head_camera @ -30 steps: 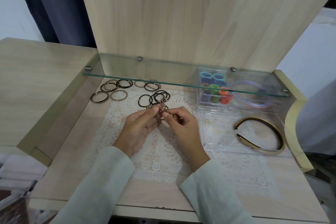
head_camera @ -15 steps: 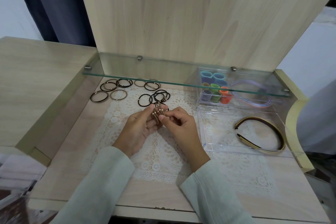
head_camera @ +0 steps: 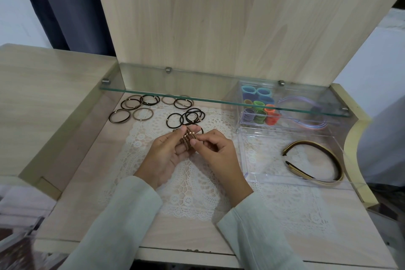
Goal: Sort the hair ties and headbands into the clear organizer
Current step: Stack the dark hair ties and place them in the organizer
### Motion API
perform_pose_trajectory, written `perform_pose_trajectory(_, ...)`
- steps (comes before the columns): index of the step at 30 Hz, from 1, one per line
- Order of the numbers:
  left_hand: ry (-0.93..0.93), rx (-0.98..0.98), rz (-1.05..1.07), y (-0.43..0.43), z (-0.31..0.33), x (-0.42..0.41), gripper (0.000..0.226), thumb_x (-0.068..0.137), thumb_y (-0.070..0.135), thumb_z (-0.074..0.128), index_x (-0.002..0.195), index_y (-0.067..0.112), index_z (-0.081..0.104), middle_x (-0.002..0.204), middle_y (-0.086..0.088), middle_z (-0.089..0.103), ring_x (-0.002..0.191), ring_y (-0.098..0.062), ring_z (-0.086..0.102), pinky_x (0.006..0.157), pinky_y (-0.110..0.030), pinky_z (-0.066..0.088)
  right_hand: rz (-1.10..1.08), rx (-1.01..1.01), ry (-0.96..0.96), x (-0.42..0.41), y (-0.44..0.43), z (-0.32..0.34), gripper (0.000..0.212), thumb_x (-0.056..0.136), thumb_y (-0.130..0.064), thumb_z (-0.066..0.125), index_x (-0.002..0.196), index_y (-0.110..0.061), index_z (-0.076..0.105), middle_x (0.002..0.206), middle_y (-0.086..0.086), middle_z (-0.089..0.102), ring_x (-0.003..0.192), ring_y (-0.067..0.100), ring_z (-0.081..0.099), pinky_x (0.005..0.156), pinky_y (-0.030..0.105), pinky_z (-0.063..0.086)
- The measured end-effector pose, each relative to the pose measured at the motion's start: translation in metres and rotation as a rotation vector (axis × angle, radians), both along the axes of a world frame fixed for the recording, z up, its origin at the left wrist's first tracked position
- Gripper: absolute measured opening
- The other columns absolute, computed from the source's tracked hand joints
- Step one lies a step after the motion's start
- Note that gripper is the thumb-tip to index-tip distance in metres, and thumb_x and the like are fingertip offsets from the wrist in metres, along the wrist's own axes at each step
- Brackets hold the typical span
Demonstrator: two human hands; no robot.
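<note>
Home setting, probably a bedroom or dressing corner. Light-wood vanity-style desk [head_camera: 72, 215] with tall back panel [head_camera: 219, 17], glass shelf [head_camera: 197, 92] on metal pegs, white lace mat [head_camera: 192, 193]. Dark curtain [head_camera: 65, 6] and white wall [head_camera: 19, 17] behind at left; loose hair ties [head_camera: 194, 115] and a clear organizer [head_camera: 285, 133] suit a personal grooming spot.

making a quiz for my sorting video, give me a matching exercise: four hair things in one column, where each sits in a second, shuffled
1. brown-and-beige rigid headband
2. stack of brown elastic hair ties
3. bright coloured elastic hair ties
4. loose black elastic hair ties

A. on the white lace mat
B. back left compartment of the clear plastic organizer
C. held between left hand and right hand
D. large front compartment of the organizer

Pairs: 1-D, 2-C, 3-B, 4-A
</note>
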State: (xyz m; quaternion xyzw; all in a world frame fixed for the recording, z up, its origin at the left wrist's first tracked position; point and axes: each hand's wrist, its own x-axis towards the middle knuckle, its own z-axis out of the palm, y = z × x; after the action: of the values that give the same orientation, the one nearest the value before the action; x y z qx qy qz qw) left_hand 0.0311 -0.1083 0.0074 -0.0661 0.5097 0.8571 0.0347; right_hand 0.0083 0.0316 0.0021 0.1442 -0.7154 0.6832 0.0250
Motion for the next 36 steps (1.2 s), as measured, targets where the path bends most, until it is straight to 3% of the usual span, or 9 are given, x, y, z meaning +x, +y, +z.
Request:
perform_pose_trajectory(7, -0.011, 0.025, 0.009, -0.0018, 0.0009, 0.0006, 0.046, 0.092, 0.03, 0.052, 0.123, -0.001, 0.062, 0.124, -0.017, 0.067, 0.114, -0.034, 0.064, 0.094, -0.038, 0.055, 0.016, 0.001, -0.005, 0.0001, 0.0003, -0.001, 0.012, 0.08, -0.008, 0.075, 0.092, -0.011, 0.077, 0.076, 0.003, 0.054, 0.071, 0.008, 0.047, 0.067, 0.018, 0.039)
perform_pose_trajectory(12, -0.018, 0.049, 0.015, -0.0008, 0.0038, 0.0037, 0.042, 0.088, 0.029, 0.056, 0.118, 0.001, 0.066, 0.112, -0.026, 0.069, 0.103, -0.032, 0.069, 0.086, -0.034, 0.058, 0.041, 0.015, -0.001, -0.0009, -0.0014, -0.0011, 0.012, 0.079, -0.01, 0.076, 0.09, -0.015, 0.077, 0.077, 0.002, 0.055, 0.073, 0.01, 0.048, 0.068, 0.02, 0.039)
perform_pose_trajectory(21, -0.012, 0.058, 0.025, 0.0001, 0.0033, 0.002, 0.039, 0.088, 0.027, 0.056, 0.116, 0.003, 0.067, 0.112, -0.018, 0.071, 0.099, -0.028, 0.071, 0.085, -0.033, 0.058, 0.028, 0.021, 0.001, 0.0, 0.0005, 0.0003, 0.012, 0.081, -0.01, 0.075, 0.093, -0.013, 0.076, 0.08, 0.008, 0.053, 0.073, 0.013, 0.047, 0.068, 0.019, 0.04)
perform_pose_trajectory(26, -0.01, 0.07, 0.022, -0.0022, -0.0001, 0.0006, 0.044, 0.088, 0.027, 0.058, 0.122, 0.0, 0.064, 0.125, -0.021, 0.065, 0.117, -0.037, 0.061, 0.095, -0.038, 0.054, 0.031, -0.035, -0.005, 0.0023, 0.0014, 0.0029, 0.011, 0.082, -0.005, 0.073, 0.09, -0.011, 0.076, 0.079, 0.006, 0.053, 0.073, 0.012, 0.047, 0.069, 0.019, 0.039)
perform_pose_trajectory(31, 0.003, 0.05, 0.016, -0.0023, -0.0002, 0.0007, 0.043, 0.089, 0.027, 0.057, 0.121, -0.001, 0.063, 0.126, -0.02, 0.065, 0.118, -0.038, 0.061, 0.1, -0.042, 0.051, 0.016, -0.084, -0.018, 0.0014, 0.0028, 0.0029, 0.012, 0.081, -0.006, 0.074, 0.093, -0.006, 0.075, 0.077, 0.003, 0.051, 0.071, 0.009, 0.046, 0.068, 0.019, 0.039)
perform_pose_trajectory(36, 0.007, 0.068, 0.021, -0.0013, 0.0027, 0.0018, 0.037, 0.089, 0.025, 0.056, 0.115, 0.0, 0.066, 0.125, -0.014, 0.067, 0.112, -0.029, 0.066, 0.094, -0.037, 0.055, -0.017, -0.12, -0.017, 0.001, 0.003, 0.0018, 0.012, 0.081, -0.009, 0.075, 0.093, -0.01, 0.076, 0.078, 0.006, 0.052, 0.071, 0.014, 0.045, 0.068, 0.025, 0.039)
